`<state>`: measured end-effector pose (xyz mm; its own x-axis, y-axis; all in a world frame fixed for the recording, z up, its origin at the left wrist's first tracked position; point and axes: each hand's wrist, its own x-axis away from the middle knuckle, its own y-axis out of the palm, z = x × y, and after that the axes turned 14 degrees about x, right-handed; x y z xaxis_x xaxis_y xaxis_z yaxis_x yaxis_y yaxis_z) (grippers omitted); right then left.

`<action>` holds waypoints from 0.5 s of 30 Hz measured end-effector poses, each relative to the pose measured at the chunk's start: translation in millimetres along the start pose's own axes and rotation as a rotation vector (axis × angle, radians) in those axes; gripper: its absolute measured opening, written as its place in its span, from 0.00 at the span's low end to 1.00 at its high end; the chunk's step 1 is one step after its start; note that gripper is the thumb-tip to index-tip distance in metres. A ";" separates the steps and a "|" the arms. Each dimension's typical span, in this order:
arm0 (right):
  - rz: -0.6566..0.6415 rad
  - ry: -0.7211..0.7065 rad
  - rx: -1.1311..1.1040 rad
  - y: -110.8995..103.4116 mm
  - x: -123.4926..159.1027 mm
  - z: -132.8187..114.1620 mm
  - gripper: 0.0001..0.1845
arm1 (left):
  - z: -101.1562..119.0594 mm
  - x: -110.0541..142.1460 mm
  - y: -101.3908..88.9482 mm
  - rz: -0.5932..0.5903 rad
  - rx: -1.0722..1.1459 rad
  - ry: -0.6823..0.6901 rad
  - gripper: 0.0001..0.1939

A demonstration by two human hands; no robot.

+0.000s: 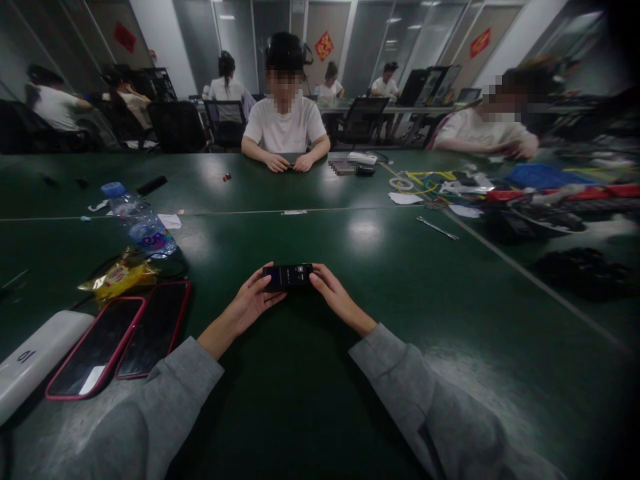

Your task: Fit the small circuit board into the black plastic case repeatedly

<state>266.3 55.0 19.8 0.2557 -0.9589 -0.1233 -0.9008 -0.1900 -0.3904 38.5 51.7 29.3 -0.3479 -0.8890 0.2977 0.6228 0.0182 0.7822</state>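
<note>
A small black handheld device with a lit screen (289, 277) is held sideways just over the green table (310, 373). My left hand (251, 299) grips its left end, thumb on the front and fingers behind and below. On the right end, my right hand (334, 292) has its thumb at the edge and its fingers curled behind. White marks show on the dark screen, too small to read. To the left of my hands lie two phones in red cases, a nearer phone (100, 350) and a second phone (157, 327).
Left of me are a white power bank (40, 360), a yellow snack packet (120, 277) and a plastic bottle (143, 223). A wrench (437, 228) lies to the right, before a heap of cables (430, 183) and a blue tray (545, 177). Across the table sits a person (286, 130).
</note>
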 end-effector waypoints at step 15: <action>-0.012 0.073 -0.202 -6.0 -2.2 2.0 0.21 | -1.2 -3.2 -2.6 -0.076 -0.024 -0.078 0.26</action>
<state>271.9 58.7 20.6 0.2476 -0.9675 -0.0508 -0.9518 -0.2331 -0.1993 38.9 54.0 25.6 -0.4482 -0.8489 0.2802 0.6085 -0.0600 0.7913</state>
